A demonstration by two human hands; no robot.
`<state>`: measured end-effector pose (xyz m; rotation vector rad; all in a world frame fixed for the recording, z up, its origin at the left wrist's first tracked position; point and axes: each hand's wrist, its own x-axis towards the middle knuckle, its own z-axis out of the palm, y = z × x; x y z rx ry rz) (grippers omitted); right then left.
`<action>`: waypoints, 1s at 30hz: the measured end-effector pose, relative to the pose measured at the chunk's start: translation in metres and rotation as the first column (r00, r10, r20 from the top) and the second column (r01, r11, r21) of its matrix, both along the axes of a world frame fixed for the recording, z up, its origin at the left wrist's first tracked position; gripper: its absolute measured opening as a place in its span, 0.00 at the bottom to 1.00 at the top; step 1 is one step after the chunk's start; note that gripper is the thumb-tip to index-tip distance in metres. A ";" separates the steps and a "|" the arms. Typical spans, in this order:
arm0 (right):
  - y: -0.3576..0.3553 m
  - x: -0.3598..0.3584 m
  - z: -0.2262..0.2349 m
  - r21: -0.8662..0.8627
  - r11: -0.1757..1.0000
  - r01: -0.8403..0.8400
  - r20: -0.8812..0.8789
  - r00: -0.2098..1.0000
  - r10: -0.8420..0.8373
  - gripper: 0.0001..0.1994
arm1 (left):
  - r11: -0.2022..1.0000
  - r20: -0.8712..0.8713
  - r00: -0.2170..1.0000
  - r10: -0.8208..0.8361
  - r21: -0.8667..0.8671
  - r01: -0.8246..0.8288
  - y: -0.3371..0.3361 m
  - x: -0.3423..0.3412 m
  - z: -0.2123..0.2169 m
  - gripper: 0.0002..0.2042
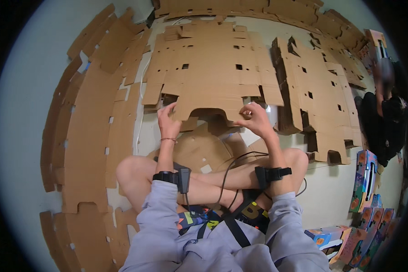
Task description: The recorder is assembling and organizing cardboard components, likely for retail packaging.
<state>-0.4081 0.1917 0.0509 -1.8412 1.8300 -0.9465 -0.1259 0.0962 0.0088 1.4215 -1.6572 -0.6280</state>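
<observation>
Now both hands pinch the near edge of a flat die-cut cardboard sheet [211, 68] lying on the floor: left hand [168, 120] left of its arched cutout, right hand [255, 119] right of it.

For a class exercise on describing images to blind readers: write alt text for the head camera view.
Seated cross-legged on the floor, a person grips the near edge of a flat die-cut cardboard sheet with the left hand and right hand. Stacks of similar cardboard blanks surround them, with colourful printed boxes at right.
</observation>
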 end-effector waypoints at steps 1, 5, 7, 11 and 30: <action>0.004 0.005 0.002 -0.062 0.998 0.030 0.069 0.997 -0.026 0.16 | 0.999 -0.079 0.997 -0.005 -0.053 0.001 -0.001 0.003 0.003 0.25; -0.003 -0.013 -0.013 0.071 0.997 0.032 0.571 0.818 -0.067 0.11 | 0.998 -0.522 0.853 -0.001 0.047 0.030 0.006 -0.001 0.019 0.23; -0.006 -0.016 -0.019 0.034 0.998 0.048 0.650 0.758 -0.059 0.10 | 1.000 -0.454 0.891 -0.020 -0.007 0.019 0.009 -0.005 0.015 0.23; -0.011 -0.027 -0.038 0.129 0.987 0.096 0.759 0.631 -0.161 0.11 | 0.991 -0.486 0.864 -0.132 -0.083 0.105 0.010 -0.017 0.020 0.22; 0.002 -0.017 -0.033 0.087 0.992 -0.094 0.943 0.328 -0.051 0.16 | 0.879 -0.850 0.300 0.432 0.472 0.072 0.005 -0.018 -0.013 0.28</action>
